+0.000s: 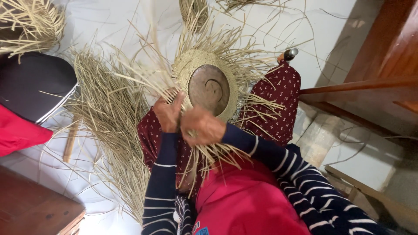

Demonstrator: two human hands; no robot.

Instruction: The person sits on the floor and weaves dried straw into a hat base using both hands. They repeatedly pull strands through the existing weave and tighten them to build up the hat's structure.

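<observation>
Straw weaving [204, 82] lies just above both hands' fingers [176, 102], which pinch its strands.

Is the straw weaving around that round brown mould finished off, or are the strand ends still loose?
Still loose. The woven straw piece rings the round brown mould, and unwoven strands fan out all around. Both hands grip strands at its near edge.

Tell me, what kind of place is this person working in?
Probably a home or small craft room used for straw weaving, with the work done on the floor. Both hands, left and right, hold a half-woven straw piece around a round mould; loose straw bundles cover the pale floor.
</observation>
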